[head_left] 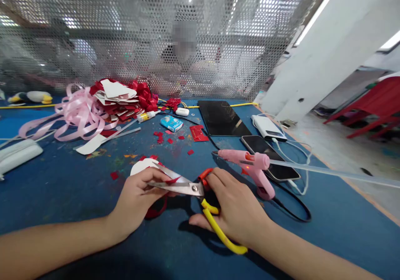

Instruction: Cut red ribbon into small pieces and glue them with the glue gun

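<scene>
My right hand [236, 203] grips a pair of scissors [189, 188] by its handles, one red and one yellow. The blades are parted and point left toward my left hand [139, 198]. Pinched in my left hand is a small piece of red ribbon [172, 180], part of it between the blades. A white rounded paper piece [142, 166] shows just behind the left fingers, and a dark red ribbon loop [156, 211] hangs below them. How these pieces join is hidden by the fingers.
A pink glue gun [246, 159] with a long glue stick lies right of my right hand, beside a phone [270, 157]. Behind are a black tablet [221, 117], a power bank [268, 127], pink ribbon [79, 113] and a pile of red-and-white pieces [117, 98]. Red scraps [158, 136] dot the table.
</scene>
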The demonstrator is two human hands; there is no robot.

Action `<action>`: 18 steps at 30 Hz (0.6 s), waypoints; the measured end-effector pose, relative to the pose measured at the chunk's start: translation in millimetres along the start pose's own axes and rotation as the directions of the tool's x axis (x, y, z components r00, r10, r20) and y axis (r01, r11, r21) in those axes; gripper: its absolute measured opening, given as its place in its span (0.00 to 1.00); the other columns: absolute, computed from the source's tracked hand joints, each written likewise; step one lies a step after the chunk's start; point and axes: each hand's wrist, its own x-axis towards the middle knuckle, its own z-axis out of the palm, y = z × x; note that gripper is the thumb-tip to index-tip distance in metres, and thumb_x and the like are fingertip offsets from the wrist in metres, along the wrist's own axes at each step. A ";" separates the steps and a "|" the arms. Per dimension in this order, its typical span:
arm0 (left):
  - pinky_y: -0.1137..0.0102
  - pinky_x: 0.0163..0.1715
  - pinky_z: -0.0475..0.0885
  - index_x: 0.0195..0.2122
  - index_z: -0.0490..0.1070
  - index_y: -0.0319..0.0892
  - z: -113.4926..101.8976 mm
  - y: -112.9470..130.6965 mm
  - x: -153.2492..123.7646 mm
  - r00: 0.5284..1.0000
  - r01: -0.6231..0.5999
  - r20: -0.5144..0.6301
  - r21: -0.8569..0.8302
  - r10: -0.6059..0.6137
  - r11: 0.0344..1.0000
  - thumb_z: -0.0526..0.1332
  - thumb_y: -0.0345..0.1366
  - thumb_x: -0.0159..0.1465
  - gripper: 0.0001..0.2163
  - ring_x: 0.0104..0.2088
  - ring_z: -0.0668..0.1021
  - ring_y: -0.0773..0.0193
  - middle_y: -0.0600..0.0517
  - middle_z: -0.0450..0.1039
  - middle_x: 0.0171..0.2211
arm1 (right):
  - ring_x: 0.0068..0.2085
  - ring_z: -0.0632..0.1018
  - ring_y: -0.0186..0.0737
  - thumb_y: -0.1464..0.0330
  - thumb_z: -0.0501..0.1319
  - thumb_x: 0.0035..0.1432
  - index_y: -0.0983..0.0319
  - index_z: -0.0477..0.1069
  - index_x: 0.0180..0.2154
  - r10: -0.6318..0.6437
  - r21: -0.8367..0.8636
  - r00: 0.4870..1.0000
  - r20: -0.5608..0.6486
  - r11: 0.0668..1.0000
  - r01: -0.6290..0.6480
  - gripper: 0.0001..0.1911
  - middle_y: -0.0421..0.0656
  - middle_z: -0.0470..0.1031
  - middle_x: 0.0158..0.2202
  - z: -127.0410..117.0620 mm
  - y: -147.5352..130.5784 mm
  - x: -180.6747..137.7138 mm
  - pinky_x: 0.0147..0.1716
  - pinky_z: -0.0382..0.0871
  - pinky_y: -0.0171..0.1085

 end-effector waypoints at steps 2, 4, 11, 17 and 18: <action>0.75 0.27 0.74 0.25 0.75 0.40 0.2 0.5 -0.2 1.000 0.016 0.001 0.006 -0.016 1.000 0.65 0.28 0.50 0.02 0.25 0.80 0.63 0.53 0.78 0.24 | 0.29 0.71 0.41 0.41 0.55 0.48 0.63 0.65 0.31 0.003 -0.005 1.000 0.003 1.000 -0.003 0.29 0.45 0.68 0.29 0.0 0.1 -0.4 0.26 0.66 0.39; 0.75 0.26 0.74 0.25 0.75 0.40 0.8 1.4 -0.6 1.000 0.025 0.004 0.008 -0.025 1.000 0.65 0.27 0.49 0.02 0.24 0.80 0.64 0.52 0.78 0.23 | 0.28 0.70 0.40 0.41 0.55 0.47 0.62 0.65 0.29 0.002 -0.007 1.000 0.009 1.000 -0.002 0.29 0.44 0.67 0.29 -0.2 0.1 -0.6 0.25 0.65 0.38; 0.79 0.22 0.72 0.23 0.74 0.41 0.9 2.2 -2.3 0.999 0.023 0.044 0.001 -0.023 1.000 0.63 0.25 0.48 0.04 0.21 0.78 0.67 0.56 0.76 0.19 | 0.26 0.69 0.37 0.37 0.54 0.42 0.62 0.64 0.26 0.022 -0.027 0.999 0.043 0.999 -0.021 0.33 0.42 0.66 0.27 -1.5 -0.3 -1.6 0.23 0.60 0.35; 0.79 0.20 0.67 0.19 0.71 0.40 -0.6 0.9 -1.1 0.999 -0.015 0.045 0.112 0.010 0.994 0.61 0.28 0.52 0.06 0.17 0.72 0.72 0.58 0.71 0.15 | 0.22 0.66 0.33 0.37 0.51 0.46 0.62 0.63 0.23 0.029 -0.016 0.996 0.087 0.999 -0.028 0.33 0.40 0.64 0.24 -2.7 -1.1 -1.7 0.21 0.55 0.33; 0.79 0.19 0.66 0.19 0.70 0.40 -0.6 0.7 -0.7 0.999 -0.014 0.045 0.127 0.008 0.992 0.61 0.28 0.53 0.06 0.17 0.71 0.73 0.57 0.70 0.14 | 0.22 0.65 0.33 0.37 0.50 0.47 0.62 0.63 0.23 0.033 -0.015 0.995 0.096 0.999 -0.032 0.33 0.40 0.63 0.23 -2.7 -1.0 -1.7 0.21 0.54 0.33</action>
